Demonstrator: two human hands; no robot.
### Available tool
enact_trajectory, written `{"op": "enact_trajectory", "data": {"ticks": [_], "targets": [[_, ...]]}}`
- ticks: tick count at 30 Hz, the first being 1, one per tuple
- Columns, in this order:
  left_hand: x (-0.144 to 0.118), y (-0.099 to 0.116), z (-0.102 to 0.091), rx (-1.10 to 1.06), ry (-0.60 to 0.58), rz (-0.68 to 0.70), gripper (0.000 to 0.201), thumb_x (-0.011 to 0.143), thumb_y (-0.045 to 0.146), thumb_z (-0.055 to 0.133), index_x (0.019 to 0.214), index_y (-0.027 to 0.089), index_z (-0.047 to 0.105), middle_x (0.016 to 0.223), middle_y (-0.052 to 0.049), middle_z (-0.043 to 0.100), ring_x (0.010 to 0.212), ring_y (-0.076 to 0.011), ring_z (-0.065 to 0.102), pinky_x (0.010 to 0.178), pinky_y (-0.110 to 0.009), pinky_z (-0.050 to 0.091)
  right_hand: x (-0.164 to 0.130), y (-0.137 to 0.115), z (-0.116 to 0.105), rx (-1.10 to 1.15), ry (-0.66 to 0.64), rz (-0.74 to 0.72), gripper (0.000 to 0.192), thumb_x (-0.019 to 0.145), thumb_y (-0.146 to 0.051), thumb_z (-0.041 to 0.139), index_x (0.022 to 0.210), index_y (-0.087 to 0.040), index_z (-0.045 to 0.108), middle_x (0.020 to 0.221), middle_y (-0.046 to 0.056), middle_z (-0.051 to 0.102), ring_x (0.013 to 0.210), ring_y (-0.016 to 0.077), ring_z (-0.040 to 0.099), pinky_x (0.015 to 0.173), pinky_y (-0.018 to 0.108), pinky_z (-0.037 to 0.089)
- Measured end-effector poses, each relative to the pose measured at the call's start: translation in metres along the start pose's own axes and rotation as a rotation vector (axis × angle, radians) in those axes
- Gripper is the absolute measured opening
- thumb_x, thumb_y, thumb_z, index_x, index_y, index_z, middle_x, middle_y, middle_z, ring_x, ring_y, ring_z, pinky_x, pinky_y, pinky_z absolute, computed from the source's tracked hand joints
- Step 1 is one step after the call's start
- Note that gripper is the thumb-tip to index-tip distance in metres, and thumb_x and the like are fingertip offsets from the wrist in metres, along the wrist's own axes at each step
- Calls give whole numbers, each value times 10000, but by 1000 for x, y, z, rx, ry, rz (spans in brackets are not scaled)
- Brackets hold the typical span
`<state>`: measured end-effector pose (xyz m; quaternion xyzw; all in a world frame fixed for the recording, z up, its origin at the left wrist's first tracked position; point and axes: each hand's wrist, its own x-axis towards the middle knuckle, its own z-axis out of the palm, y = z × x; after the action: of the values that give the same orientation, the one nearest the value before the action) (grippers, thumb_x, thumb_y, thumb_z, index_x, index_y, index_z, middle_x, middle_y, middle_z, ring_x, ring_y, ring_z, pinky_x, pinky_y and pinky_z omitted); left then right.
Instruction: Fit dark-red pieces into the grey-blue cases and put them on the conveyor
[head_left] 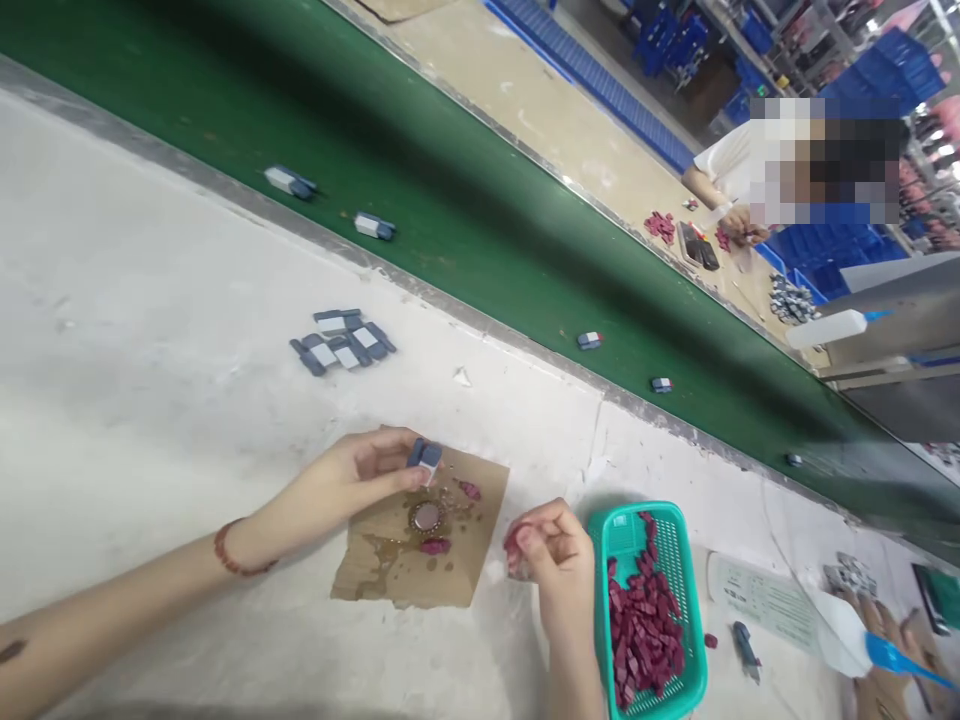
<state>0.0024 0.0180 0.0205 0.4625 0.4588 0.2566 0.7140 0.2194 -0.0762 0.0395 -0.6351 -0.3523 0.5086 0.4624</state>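
Note:
My left hand (382, 468) is closed around a small blue-grey and white plastic part (426, 458), held above a brown cardboard sheet (480, 540). On the cardboard lie a round cap-like dish (427, 516), two dark-red pieces, one of them this piece (435, 546), and wet stains. Right of the cardboard, my right hand (551, 550) has thumb and fingers pinched together. Something reddish shows at its fingertips, too unclear to name. Beside that hand stands a green basket (694, 600) holding many dark-red pieces (649, 630).
Several blue-grey and white parts (345, 340) lie in a group behind my left hand. A green conveyor belt (465, 240) carries more. At right are a white bottle with blue nozzle (844, 630), a printed sheet (765, 595) and another person's hand (885, 640). A co-worker (731, 170) sits across the belt.

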Motion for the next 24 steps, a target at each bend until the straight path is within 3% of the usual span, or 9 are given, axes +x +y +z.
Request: {"op": "enact_trajectory", "data": {"ticks": [5, 9, 14, 24], "targets": [[-8, -11, 1, -11, 90, 63, 307, 717, 463, 740, 840, 188, 678, 867, -79, 730, 862, -266, 675, 781, -328, 559, 17, 12, 31, -309, -124, -211, 134, 797, -297, 674, 722, -200, 620, 671, 4, 642, 617, 148, 591, 578, 247, 474], [-10, -16, 3, -30, 101, 95, 264, 753, 414, 706, 878, 185, 662, 904, -83, 733, 873, -255, 681, 809, -333, 560, 19, 18, 39, -472, -221, -319, 128, 876, -271, 600, 763, -208, 605, 675, 6, 650, 574, 143, 582, 543, 243, 464], [-10, -16, 2, -68, 65, 85, 234, 763, 354, 688, 913, 181, 643, 896, -79, 730, 883, -245, 688, 825, -333, 565, 19, 21, 45, -690, -358, -617, 236, 956, -199, 467, 747, -212, 575, 671, 34, 626, 603, 161, 573, 558, 262, 461], [-8, -22, 1, -47, 115, 111, 270, 741, 318, 727, 971, 195, 655, 945, -74, 711, 805, -203, 652, 758, -307, 549, 21, 21, 44, -726, -363, -672, 205, 951, -140, 451, 817, -219, 586, 695, 44, 627, 618, 167, 572, 552, 268, 469]]}}
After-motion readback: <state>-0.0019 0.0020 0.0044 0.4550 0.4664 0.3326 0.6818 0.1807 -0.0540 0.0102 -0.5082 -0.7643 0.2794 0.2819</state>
